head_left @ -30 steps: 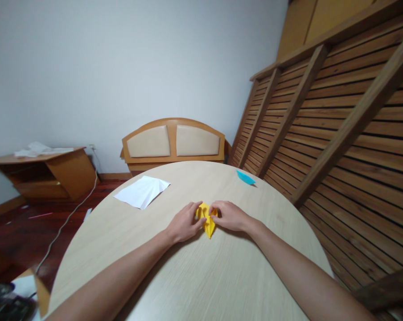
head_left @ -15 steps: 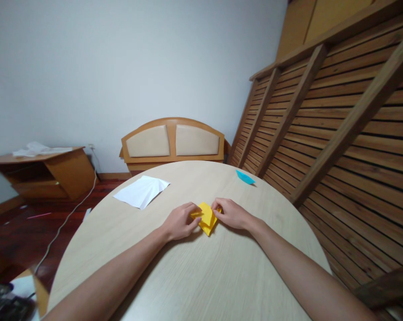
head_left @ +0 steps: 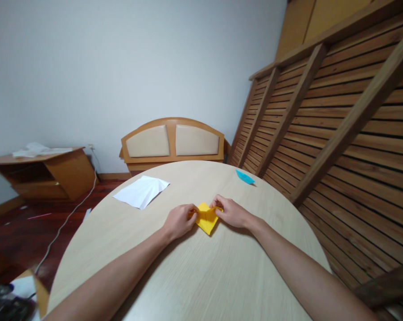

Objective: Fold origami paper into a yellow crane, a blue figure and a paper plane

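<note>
On the table (head_left: 195, 276), a paper piece (head_left: 208, 221) was held between the left hand (head_left: 179, 221) and the right hand (head_left: 233, 213). Beyond it, a sheet (head_left: 141, 191) was laid to the left, a smaller item (head_left: 244, 177) to the right. The table was backed by a headboard (head_left: 172, 138) and flanked by a cabinet (head_left: 71, 176), left, and slats (head_left: 322, 120), right.

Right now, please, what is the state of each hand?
Left hand: closed, pinching the left side of the yellow paper.
Right hand: closed, pinching the right side of the same paper.
</note>
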`<control>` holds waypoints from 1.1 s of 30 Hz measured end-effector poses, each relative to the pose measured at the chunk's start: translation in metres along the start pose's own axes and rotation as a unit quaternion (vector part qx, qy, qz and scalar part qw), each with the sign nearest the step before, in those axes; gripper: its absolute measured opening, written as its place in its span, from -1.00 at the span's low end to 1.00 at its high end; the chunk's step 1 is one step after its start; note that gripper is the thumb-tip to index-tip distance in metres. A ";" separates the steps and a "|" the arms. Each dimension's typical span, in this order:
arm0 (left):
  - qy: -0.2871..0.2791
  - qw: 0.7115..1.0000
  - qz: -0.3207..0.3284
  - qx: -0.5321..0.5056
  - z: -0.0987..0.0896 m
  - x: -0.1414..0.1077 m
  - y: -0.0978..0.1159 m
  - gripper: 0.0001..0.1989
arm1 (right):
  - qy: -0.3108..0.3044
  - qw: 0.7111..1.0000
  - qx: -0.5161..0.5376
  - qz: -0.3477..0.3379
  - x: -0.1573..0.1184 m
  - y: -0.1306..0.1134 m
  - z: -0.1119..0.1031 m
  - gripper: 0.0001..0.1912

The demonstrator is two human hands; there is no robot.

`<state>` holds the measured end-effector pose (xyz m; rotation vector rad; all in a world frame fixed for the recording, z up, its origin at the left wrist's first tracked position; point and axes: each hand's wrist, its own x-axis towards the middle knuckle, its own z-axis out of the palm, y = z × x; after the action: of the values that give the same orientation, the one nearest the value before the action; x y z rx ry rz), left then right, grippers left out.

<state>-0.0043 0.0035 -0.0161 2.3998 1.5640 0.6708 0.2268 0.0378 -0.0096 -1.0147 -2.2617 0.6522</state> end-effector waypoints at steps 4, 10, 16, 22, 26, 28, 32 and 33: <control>0.018 0.999 -0.022 0.022 0.002 0.001 0.001 -0.75 | -0.008 1.000 -0.026 -0.001 0.000 -0.003 0.003 -0.80; 0.040 0.997 -0.054 0.026 0.002 0.001 0.005 -0.78 | -0.011 0.998 -0.058 0.017 0.003 -0.009 0.007 -0.91; 0.048 0.992 -0.113 -0.010 0.006 0.004 0.002 -0.77 | 0.009 0.996 -0.085 0.036 0.006 -0.013 0.010 -0.88; 0.068 0.985 -0.151 -0.045 0.009 0.008 -0.002 -0.75 | 0.029 0.994 -0.093 0.056 0.008 -0.013 0.014 -0.89; 0.078 0.983 -0.154 -0.057 0.009 0.009 -0.004 -0.71 | 0.027 0.994 -0.088 0.062 0.008 -0.016 0.013 -0.90; 0.078 0.984 -0.157 -0.046 0.008 0.009 -0.004 -0.71 | 0.025 0.994 -0.085 0.064 0.008 -0.016 0.013 -0.90; 0.085 0.985 -0.146 -0.037 0.008 0.007 0.000 -0.80 | 0.024 0.995 -0.070 0.068 0.009 -0.015 0.013 -0.89; 0.093 0.985 -0.137 -0.042 0.008 0.006 0.002 -0.84 | 0.026 0.995 -0.066 0.069 0.009 -0.014 0.014 -0.88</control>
<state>0.0028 0.0090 -0.0205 2.0576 1.8537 0.9007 0.2056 0.0334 -0.0077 -1.2473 -2.2274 0.5325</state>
